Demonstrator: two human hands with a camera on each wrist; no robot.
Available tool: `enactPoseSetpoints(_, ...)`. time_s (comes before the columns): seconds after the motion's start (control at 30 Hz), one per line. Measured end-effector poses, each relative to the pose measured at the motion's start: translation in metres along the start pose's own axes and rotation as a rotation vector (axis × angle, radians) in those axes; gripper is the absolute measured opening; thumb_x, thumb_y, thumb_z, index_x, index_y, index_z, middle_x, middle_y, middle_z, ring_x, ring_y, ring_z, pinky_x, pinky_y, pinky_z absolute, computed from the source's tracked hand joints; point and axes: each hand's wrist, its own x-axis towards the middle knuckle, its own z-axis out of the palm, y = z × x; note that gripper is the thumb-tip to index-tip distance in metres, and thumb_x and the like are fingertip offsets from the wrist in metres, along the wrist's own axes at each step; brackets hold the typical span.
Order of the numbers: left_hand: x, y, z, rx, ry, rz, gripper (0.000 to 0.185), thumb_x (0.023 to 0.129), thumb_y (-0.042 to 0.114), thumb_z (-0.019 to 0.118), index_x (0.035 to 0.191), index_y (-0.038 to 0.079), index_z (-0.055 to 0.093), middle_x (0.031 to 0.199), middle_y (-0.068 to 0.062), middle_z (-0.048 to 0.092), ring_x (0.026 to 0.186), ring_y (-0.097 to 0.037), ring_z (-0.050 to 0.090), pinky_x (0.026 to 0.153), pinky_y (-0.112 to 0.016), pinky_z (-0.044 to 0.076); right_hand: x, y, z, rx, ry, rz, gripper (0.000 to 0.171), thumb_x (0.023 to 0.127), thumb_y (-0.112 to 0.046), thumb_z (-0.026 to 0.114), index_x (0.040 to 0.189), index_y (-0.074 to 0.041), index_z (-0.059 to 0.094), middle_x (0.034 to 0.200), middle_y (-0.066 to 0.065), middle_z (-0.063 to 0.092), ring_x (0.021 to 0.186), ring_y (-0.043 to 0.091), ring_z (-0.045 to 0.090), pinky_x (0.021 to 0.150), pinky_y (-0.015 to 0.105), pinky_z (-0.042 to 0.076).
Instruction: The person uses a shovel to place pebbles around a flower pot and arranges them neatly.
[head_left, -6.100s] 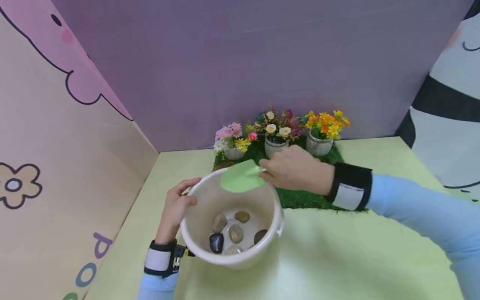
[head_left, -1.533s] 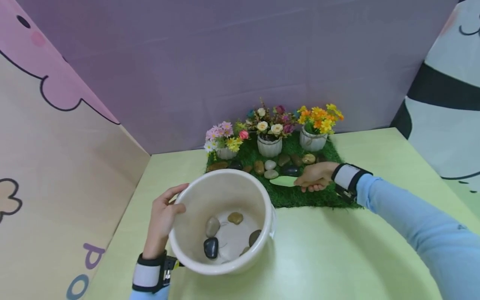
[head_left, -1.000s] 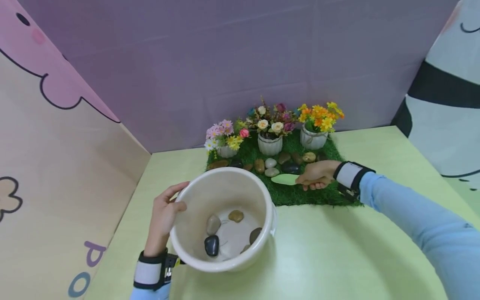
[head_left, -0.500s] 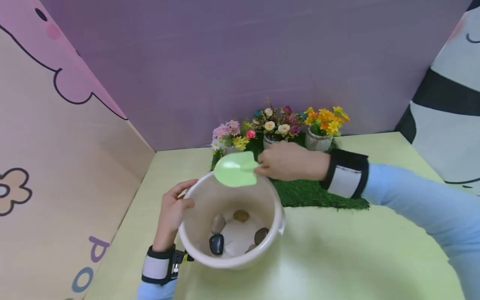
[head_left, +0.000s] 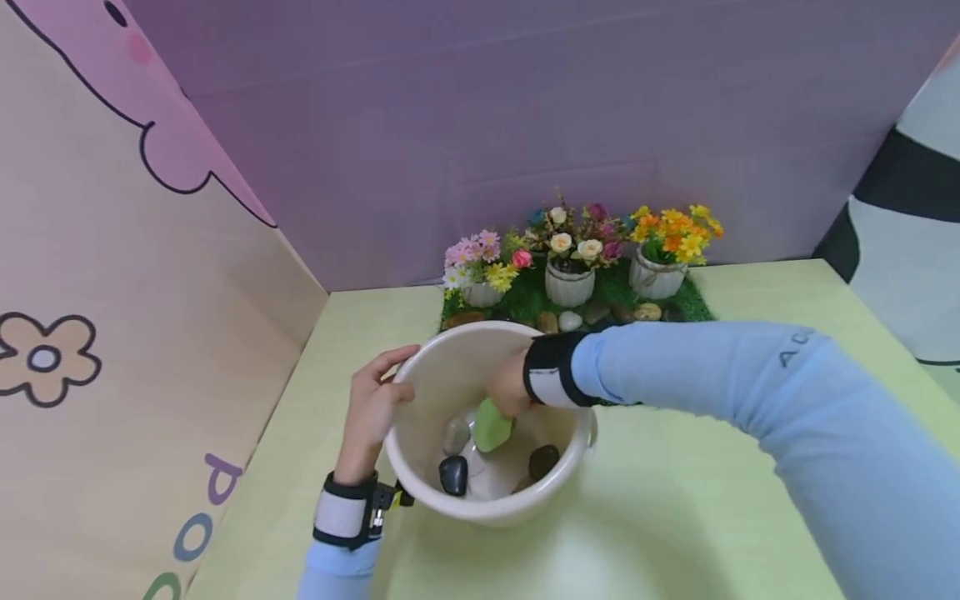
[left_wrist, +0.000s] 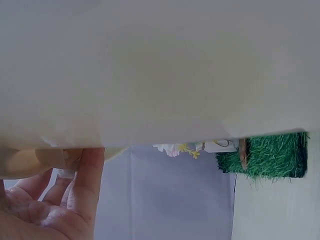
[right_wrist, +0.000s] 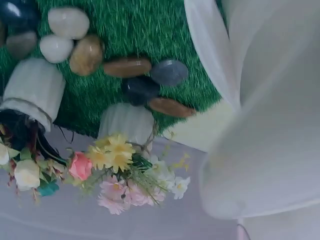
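Steadying the cream bucket (head_left: 487, 500) by its near-left rim, the left hand (head_left: 372, 408) curls its thumb over the edge and its fingers against the outer wall; the left wrist view shows those fingers (left_wrist: 82, 182) pressed to the pale plastic. Inside the bucket lie a grey stone (head_left: 455, 435), a black stone (head_left: 453, 475) and a dark brown stone (head_left: 543, 461) on the white floor. The right hand (head_left: 508, 390) reaches down past the rim and appears to grip the handle of the green scoop (head_left: 492, 425), though its fingers are largely hidden by the wrist; the blade rests among the stones. Judged from this, the step in hand is scooping a stone; the next move calls for sliding the blade under one and lifting it level. Behind, on the green bench (head_left: 675, 508), a grass mat (head_left: 690, 308) carries three flower pots (head_left: 568, 285) and a row of pebbles (right_wrist: 127, 66).
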Motion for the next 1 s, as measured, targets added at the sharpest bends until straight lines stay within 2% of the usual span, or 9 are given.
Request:
enactPoseSetpoints(0.07,0.0,0.001,0.002,-0.005,0.005,0.0,0.058,0.062,-0.011,0.048,0.116,0.007,0.061,0.114,-0.016,0.06,0.09,-0.023,0.063,0.066,-0.034,0.053,-0.017,-0.012,-0.01,0.061,-0.02,0.044,0.03,0.077,-0.012,0.05,0.048,-0.015,0.042,0.048,-0.001,0.041,0.041,0.012,0.039,0.04,0.024,0.035)
enactPoseSetpoints(0.1,0.0,0.001,0.003,-0.006,0.008,0.002,0.058,0.062,-0.011,0.048,0.116,0.007,0.062,0.114,-0.016,0.061,0.09,-0.024,0.063,0.066,-0.034,0.053,-0.029,-0.021,-0.019,0.097,-0.055,0.107,0.034,0.08,-0.013,0.05,0.047,-0.013,0.042,0.047,-0.001,0.042,0.04,0.012,0.041,0.041,0.023,0.036)
enactPoseSetpoints(0.2,-0.001,0.002,0.006,-0.01,0.009,0.008,0.058,0.061,-0.011,0.048,0.115,0.007,0.062,0.114,-0.015,0.061,0.09,-0.024,0.062,0.067,-0.034,0.053,-0.046,-0.032,-0.027,0.175,-0.042,0.154,0.041,0.085,-0.016,0.048,0.045,-0.014,0.037,0.043,-0.003,0.037,0.036,0.008,0.037,0.037,0.018,0.032)
enactPoseSetpoints(0.4,0.0,0.003,0.011,-0.011,-0.004,0.023,0.056,0.062,-0.011,0.048,0.113,0.006,0.064,0.114,-0.015,0.061,0.092,-0.026,0.061,0.067,-0.034,0.052,-0.052,-0.035,-0.026,0.378,-0.037,0.185,0.044,0.092,-0.025,0.047,0.05,-0.014,0.037,0.044,-0.004,0.036,0.035,0.007,0.037,0.036,0.016,0.033)
enactPoseSetpoints(0.57,-0.001,0.002,0.011,-0.003,0.004,0.025,0.055,0.063,-0.01,0.049,0.113,0.007,0.064,0.116,-0.014,0.061,0.095,-0.028,0.061,0.068,-0.036,0.053,-0.055,-0.034,-0.027,0.548,-0.048,0.148,0.046,0.091,-0.027,0.049,0.048,-0.015,0.037,0.041,-0.005,0.035,0.036,0.007,0.038,0.036,0.017,0.034)
enactPoseSetpoints(0.7,-0.001,0.002,0.01,-0.005,-0.002,0.02,0.056,0.063,-0.009,0.049,0.114,0.008,0.063,0.116,-0.013,0.06,0.096,-0.029,0.061,0.067,-0.037,0.054,-0.063,-0.03,-0.025,0.591,-0.025,0.055,0.046,0.091,-0.027,0.048,0.047,-0.016,0.04,0.041,-0.006,0.037,0.036,0.007,0.039,0.037,0.018,0.033)
enactPoseSetpoints(0.87,-0.001,0.0,0.007,-0.012,-0.004,0.024,0.058,0.062,-0.009,0.049,0.116,0.007,0.062,0.116,-0.016,0.06,0.095,-0.03,0.062,0.068,-0.039,0.055,-0.074,-0.021,-0.018,0.612,0.087,-0.082,0.037,0.094,-0.028,0.044,0.063,-0.01,0.054,0.047,-0.007,0.043,0.037,0.007,0.043,0.042,0.018,0.036)
enactPoseSetpoints(1.0,-0.001,0.0,0.002,-0.004,0.003,0.019,0.057,0.063,-0.008,0.049,0.116,0.007,0.062,0.116,-0.017,0.059,0.093,-0.029,0.062,0.067,-0.036,0.054,-0.084,-0.017,-0.021,0.633,0.185,-0.18,0.038,0.096,-0.026,0.041,0.059,-0.015,0.047,0.049,-0.008,0.042,0.039,0.004,0.041,0.049,0.017,0.036)
